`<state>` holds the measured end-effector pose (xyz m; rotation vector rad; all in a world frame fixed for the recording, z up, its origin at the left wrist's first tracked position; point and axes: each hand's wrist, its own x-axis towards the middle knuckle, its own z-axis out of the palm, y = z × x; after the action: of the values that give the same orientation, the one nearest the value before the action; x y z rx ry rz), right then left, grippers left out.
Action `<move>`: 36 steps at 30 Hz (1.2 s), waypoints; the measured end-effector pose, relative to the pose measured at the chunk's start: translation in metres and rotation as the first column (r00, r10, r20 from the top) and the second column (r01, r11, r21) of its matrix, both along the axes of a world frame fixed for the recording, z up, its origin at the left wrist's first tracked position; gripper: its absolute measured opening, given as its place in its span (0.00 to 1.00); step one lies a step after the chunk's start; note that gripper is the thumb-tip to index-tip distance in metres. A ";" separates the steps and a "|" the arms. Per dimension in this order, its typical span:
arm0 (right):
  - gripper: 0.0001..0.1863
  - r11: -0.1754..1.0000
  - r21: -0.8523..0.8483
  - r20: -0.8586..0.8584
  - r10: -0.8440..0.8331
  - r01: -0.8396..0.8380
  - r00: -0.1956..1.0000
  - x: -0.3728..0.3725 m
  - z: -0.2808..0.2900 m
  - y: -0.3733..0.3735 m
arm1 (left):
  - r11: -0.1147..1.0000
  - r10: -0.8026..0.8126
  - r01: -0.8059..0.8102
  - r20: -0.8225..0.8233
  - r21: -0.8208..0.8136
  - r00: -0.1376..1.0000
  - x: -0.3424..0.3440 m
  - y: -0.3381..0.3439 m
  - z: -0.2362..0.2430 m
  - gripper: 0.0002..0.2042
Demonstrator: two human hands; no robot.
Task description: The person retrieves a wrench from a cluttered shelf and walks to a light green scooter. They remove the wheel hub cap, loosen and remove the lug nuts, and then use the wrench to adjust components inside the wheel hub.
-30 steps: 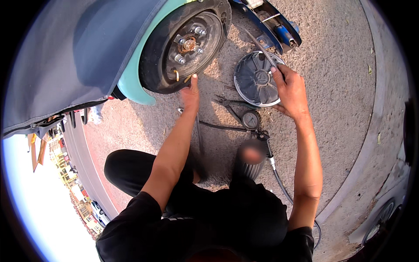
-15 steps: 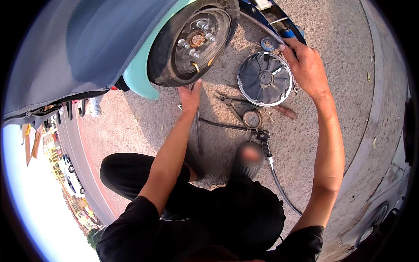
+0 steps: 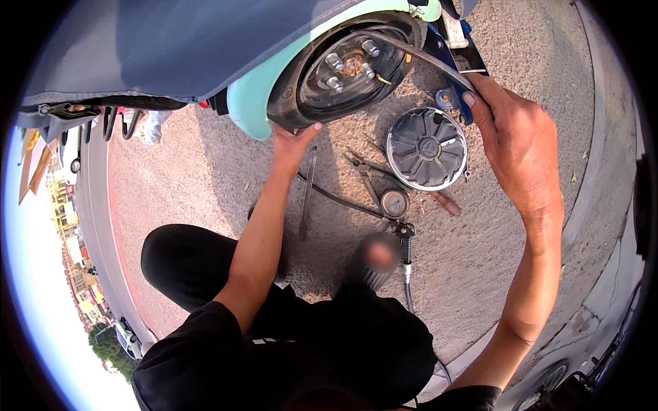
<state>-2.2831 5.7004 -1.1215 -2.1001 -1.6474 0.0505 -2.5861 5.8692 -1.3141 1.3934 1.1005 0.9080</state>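
Observation:
A wheel with a black tire [image 3: 282, 106] sits under a teal fender [image 3: 248, 103], its rusty hub [image 3: 353, 63] ringed by shiny studs. My left hand [image 3: 291, 144] holds the tire's lower edge, thumb in front; the other fingers are mostly hidden behind it. A long flat tire lever [image 3: 430, 60] reaches from the upper rim out to the right, where my right hand [image 3: 517, 133] is closed round its outer end. The lever's inner tip cannot be made out clearly at the rim.
On the ground lie a hubcap [image 3: 428, 154], pliers [image 3: 369, 183], a tool with a brown handle [image 3: 447, 203], a metal bar [image 3: 308, 198] and a pressure gauge [image 3: 395, 203] with a hose [image 3: 343, 202]. A blue toolbox [image 3: 439, 42] stands beside the wheel. Dark cloth [image 3: 171, 41] covers the vehicle.
The view has shifted, so the wheel appears farther right. My right hand looks larger and nearer, and the lever's outer end has swung lower relative to the hub. My left hand stays at the tire's lower edge.

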 end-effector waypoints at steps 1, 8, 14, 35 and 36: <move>0.07 1.000 0.014 0.098 0.022 -0.023 0.995 -0.004 0.004 0.001 | 0.998 -0.059 0.059 -0.009 -0.003 0.998 -0.003 0.004 -0.001 0.39; 0.05 0.987 -0.120 0.520 0.153 -0.106 0.840 -0.041 0.044 0.025 | 0.983 -0.149 0.144 -0.035 -0.115 0.988 -0.006 0.014 0.020 0.40; 0.09 0.976 -0.161 0.748 0.218 -0.147 0.627 -0.072 0.066 0.054 | 0.990 -0.127 0.129 0.032 -0.062 0.991 -0.015 0.024 0.014 0.37; 0.07 0.979 0.057 0.300 -0.203 0.195 0.932 -0.116 -0.028 0.019 | 0.991 -0.077 0.096 0.191 -0.092 0.979 0.005 0.003 0.034 0.36; 0.09 0.965 0.078 0.177 -0.260 0.250 0.949 -0.119 -0.049 0.012 | 0.993 -0.084 0.099 0.187 -0.070 0.979 0.004 0.002 0.032 0.36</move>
<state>-2.4023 5.7128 -1.1710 -2.3156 -1.4430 -0.2789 -2.5820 5.8714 -1.2819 1.2581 0.9161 0.8974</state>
